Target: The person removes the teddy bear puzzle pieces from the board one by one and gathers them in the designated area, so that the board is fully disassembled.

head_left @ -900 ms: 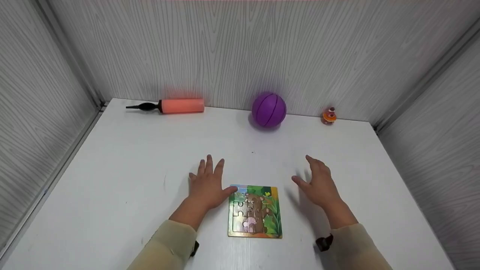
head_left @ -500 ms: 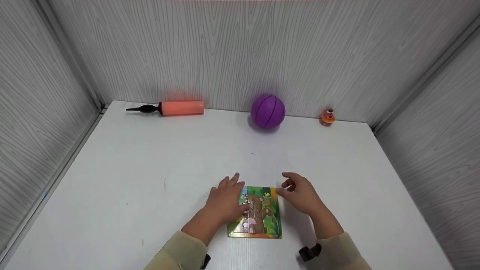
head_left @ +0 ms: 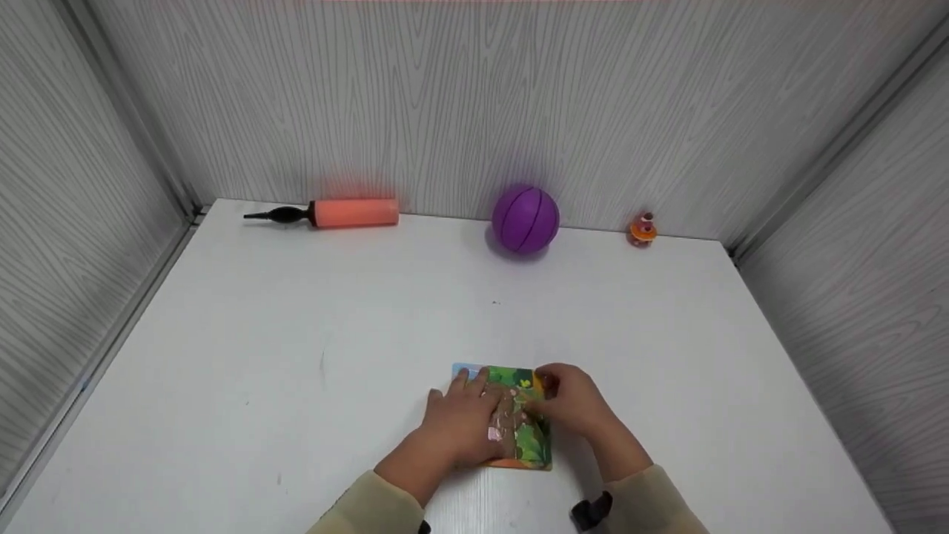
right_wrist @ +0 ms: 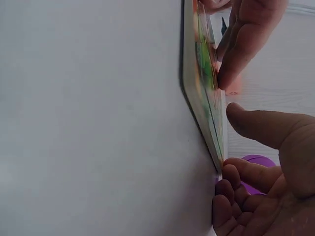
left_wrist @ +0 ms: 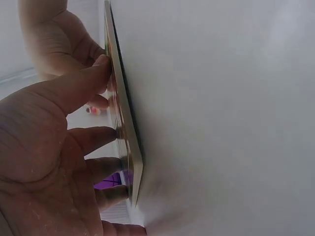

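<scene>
A square jigsaw puzzle [head_left: 528, 441] with a brown bear picture lies flat on the white table near the front. My left hand [head_left: 463, 423] rests over its left half with the fingers spread. In the left wrist view, the thumb and several fingertips touch the puzzle's face, and the little finger reaches the table beyond its edge. My right hand [head_left: 577, 400] is at the far right corner. In the right wrist view, its index finger [right_wrist: 253, 172] touches that corner, the thumb [right_wrist: 256, 125] stands apart from the puzzle, and the other fingers are bent beside the table surface.
Along the back wall lie an orange hand pump [head_left: 356, 213] with a black nozzle, a purple ball [head_left: 526, 219] and a small orange-and-red figurine [head_left: 642, 230]. Grey wood-grain panels [head_left: 474, 104] enclose the table at the back and both sides.
Both hands have moved inward to the puzzle. The left hand went from its left edge onto its face; the right came from the open table to the far right corner, its fingers bending.
</scene>
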Demonstrator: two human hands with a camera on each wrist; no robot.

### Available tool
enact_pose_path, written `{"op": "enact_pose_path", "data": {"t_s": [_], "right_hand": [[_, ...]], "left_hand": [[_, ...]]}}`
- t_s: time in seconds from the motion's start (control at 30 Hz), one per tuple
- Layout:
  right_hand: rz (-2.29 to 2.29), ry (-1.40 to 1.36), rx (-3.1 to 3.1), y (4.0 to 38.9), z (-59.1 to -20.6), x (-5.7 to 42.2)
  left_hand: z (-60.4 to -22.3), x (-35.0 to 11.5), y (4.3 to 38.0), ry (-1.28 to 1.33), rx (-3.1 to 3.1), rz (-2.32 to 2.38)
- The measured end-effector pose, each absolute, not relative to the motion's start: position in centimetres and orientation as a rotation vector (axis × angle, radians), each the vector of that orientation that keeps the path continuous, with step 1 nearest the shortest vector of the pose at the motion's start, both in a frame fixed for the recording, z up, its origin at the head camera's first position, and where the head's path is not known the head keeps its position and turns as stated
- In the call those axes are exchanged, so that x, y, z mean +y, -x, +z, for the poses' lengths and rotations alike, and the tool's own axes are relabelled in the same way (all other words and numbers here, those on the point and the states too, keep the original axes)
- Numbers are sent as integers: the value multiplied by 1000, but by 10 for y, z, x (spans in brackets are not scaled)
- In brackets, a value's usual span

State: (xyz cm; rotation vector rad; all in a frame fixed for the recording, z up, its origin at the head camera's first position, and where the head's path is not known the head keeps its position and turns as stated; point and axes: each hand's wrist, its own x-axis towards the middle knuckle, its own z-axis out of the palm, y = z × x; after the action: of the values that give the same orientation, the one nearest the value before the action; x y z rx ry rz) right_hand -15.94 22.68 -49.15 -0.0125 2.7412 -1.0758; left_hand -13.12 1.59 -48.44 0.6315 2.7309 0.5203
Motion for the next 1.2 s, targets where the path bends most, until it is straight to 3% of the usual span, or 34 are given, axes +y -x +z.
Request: {"op": "enact_pose_path", "data": {"t_s": [1.2], "right_hand": [[-1327, -256, 2683, 167, -499, 219]], "left_hand": [[-485, 17, 131, -592, 2739, 524]]}}
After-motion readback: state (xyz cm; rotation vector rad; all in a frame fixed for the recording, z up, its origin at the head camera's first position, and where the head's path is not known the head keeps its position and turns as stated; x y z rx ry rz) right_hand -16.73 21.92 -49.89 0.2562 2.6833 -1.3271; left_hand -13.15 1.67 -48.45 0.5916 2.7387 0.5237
